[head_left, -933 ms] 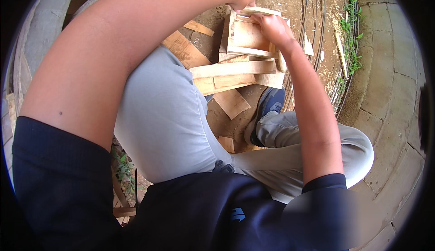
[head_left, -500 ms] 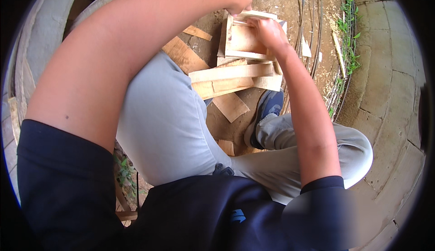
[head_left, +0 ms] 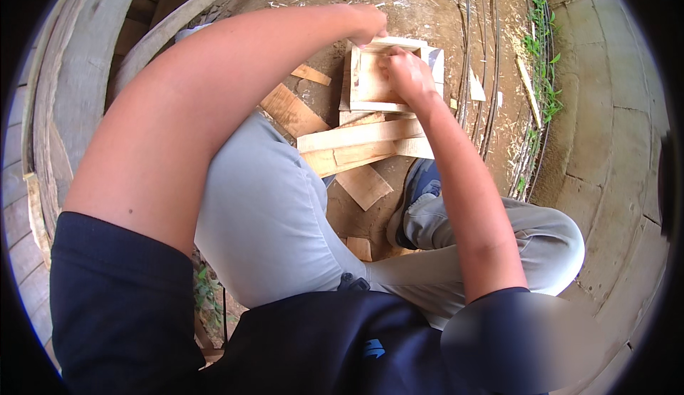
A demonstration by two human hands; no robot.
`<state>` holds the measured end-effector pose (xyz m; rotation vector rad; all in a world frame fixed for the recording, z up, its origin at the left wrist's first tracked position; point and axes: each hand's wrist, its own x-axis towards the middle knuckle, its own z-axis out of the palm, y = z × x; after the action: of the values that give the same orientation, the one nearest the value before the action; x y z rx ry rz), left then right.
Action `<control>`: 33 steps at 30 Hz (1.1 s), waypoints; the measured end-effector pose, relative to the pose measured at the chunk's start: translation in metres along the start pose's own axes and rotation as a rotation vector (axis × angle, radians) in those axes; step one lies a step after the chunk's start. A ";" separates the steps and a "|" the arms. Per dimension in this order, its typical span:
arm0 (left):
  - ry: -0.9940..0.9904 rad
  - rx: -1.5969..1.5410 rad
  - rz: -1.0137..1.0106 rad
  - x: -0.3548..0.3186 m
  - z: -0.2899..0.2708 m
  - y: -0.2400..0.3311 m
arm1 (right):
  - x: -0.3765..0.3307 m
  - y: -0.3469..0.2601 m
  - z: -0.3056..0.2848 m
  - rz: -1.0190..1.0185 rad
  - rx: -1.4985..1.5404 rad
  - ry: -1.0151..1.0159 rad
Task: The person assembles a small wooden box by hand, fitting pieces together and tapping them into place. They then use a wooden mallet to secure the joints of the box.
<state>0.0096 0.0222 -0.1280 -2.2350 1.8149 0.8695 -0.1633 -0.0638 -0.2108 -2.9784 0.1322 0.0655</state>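
A shallow, open pale wooden box (head_left: 385, 105), with low walls around a flat panel, lies beyond my knees. My left hand (head_left: 368, 24) reaches over to its far wall, fingers closed at the far left corner with the tips partly hidden. Inside the far right part of the box is my right hand (head_left: 410, 75), its fingers curled into a fist near the far wall. Whatever that fist may hold is hidden. Beneath and nearer than the box, light wooden strips (head_left: 356, 137) lie stacked at angles.
A brown board (head_left: 293, 110) and a small wooden offcut (head_left: 311, 75) lie left of the box. My shoe (head_left: 422, 181) is close to the strips. Dark cables (head_left: 493, 60) run along the dirt at the right, beside green weeds (head_left: 539, 38) and paving (head_left: 605, 131).
The box and strips appear lower in the picture as the view shifts. My right hand's fingers, stretched along the far wall before, are now curled inside the box. My left hand stays at the corner.
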 end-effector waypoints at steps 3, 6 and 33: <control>-0.001 -0.015 -0.002 -0.002 0.001 -0.003 | 0.001 -0.003 -0.002 0.020 0.001 0.037; -0.007 -0.010 -0.014 -0.005 0.001 -0.001 | 0.004 -0.007 -0.013 0.054 -0.011 -0.048; -0.097 -0.002 -0.074 -0.003 -0.003 0.018 | -0.006 -0.008 -0.002 -0.066 -0.249 -0.043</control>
<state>-0.0063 0.0190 -0.1196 -2.2048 1.6794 0.9481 -0.1684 -0.0558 -0.2072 -3.2241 0.0216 0.1487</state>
